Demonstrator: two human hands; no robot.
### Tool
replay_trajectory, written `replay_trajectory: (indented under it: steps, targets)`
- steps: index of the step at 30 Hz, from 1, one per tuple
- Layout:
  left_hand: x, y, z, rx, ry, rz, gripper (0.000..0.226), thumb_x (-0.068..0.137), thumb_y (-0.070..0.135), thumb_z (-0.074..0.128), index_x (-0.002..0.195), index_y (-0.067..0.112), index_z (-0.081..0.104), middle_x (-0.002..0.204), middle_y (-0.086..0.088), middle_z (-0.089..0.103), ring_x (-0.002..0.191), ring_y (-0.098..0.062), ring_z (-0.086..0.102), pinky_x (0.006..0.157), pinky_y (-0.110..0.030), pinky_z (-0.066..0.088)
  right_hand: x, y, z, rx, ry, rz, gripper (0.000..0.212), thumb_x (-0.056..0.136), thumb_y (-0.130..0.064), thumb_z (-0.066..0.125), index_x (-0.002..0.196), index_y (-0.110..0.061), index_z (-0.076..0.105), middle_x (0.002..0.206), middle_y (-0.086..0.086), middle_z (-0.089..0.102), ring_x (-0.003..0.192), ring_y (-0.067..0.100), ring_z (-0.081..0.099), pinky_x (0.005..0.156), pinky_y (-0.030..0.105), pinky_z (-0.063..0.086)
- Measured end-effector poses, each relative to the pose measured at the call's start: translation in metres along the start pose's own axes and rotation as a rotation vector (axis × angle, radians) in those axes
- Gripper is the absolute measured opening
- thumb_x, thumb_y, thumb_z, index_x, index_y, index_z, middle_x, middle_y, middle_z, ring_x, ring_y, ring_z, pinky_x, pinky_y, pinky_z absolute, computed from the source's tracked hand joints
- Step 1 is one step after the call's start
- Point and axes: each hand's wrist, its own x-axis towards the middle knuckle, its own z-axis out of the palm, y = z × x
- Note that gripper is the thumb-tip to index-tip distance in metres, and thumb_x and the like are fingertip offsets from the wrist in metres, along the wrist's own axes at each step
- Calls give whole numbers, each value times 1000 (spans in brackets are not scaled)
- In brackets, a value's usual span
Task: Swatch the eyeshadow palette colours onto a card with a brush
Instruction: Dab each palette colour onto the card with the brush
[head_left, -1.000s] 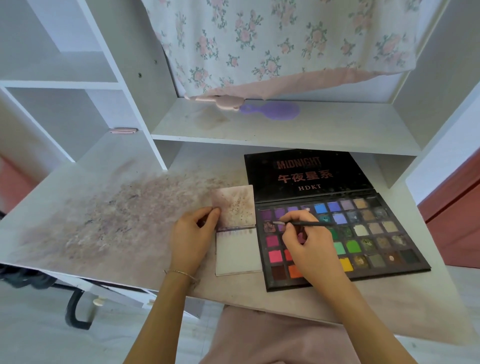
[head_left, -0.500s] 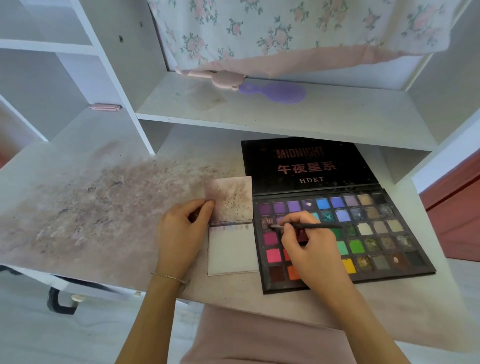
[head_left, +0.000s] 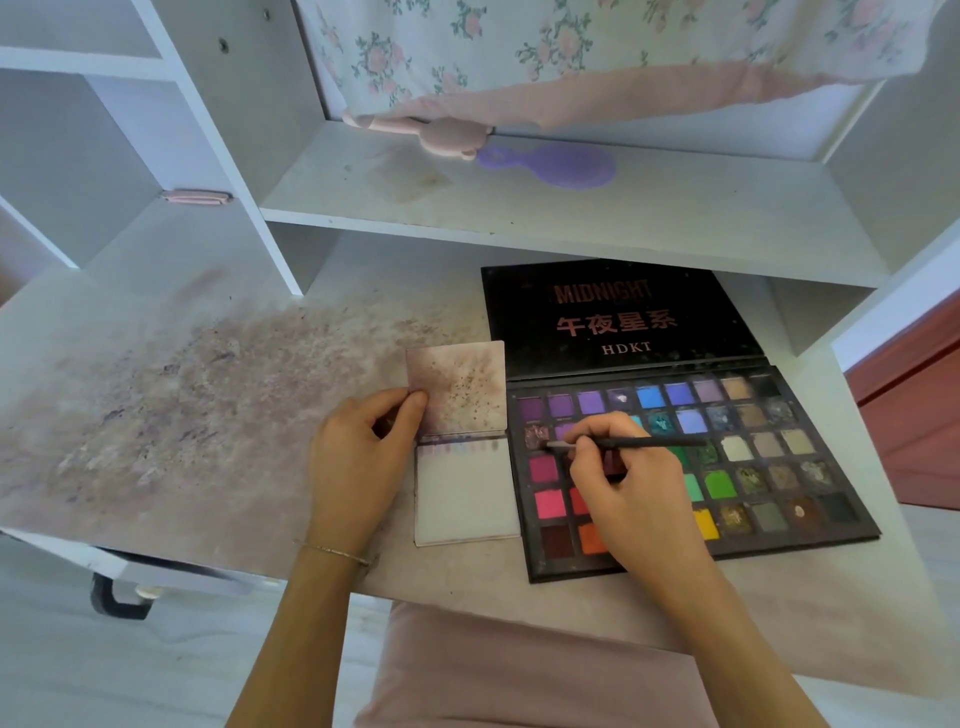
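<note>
An open black eyeshadow palette (head_left: 779, 467) with many coloured pans lies on the desk, lid (head_left: 613, 317) flat behind it. My right hand (head_left: 631, 493) holds a thin black brush (head_left: 644, 442), its tip on a dark glittery pan at the palette's left edge. Left of the palette lies a white card (head_left: 467, 499) with a row of faint purple swatches along its top. A stained flap (head_left: 460, 387) is folded up behind the card. My left hand (head_left: 358, 462) rests at the card's left edge, thumb and fingers pinching the stained flap's corner.
The desk top (head_left: 171, 415) is smeared with purple-brown powder on the left. A shelf (head_left: 519, 208) above carries a purple hand mirror (head_left: 556, 165) and a pink item (head_left: 431, 132). Floral fabric (head_left: 571, 47) hangs behind. A pink cushion (head_left: 519, 675) sits below the desk's front edge.
The camera tilted a little, so everything sits slightly lower and closer. The brush tip stays on the glittery pan at the palette's left; both hands have barely moved.
</note>
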Motion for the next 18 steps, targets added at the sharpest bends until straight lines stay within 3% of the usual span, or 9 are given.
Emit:
replay_trajectory:
  steps: [3,6,9,14,18]
  targets:
    - [0,0,0,5,1,-1,16,85,23,60,93,14,72,82,2,66,81,-23,60,74,-38,50,0,0,0,18,-24,28,31,86,-5,53,75,-33,49,62,-14,53,61,-6,54,47,4,36]
    - [0,0,0,9,1,10,16,85,22,60,91,15,72,79,7,63,79,-22,60,73,-38,50,0,-1,0,32,9,41,32,85,-4,52,72,-33,49,51,-11,54,53,-3,52,43,6,35]
    - [1,-1,0,17,-1,11,14,85,23,61,91,17,72,77,11,62,77,-18,59,72,-37,50,-2,-2,-2,94,52,26,31,85,-4,52,75,-33,51,70,-28,61,58,-2,54,48,6,39]
    - [2,-2,-1,-71,-4,-18,13,85,21,61,86,34,64,78,18,64,75,-12,61,70,-28,52,-1,-8,-1,194,98,22,32,86,-1,55,79,-32,52,72,-8,59,62,3,54,52,10,42]
    - [4,-5,-1,-74,-23,-34,11,85,22,60,91,26,69,82,11,67,79,-13,62,73,-29,51,0,-21,13,242,-27,32,19,83,-14,55,80,-32,54,84,-16,59,72,1,57,59,9,47]
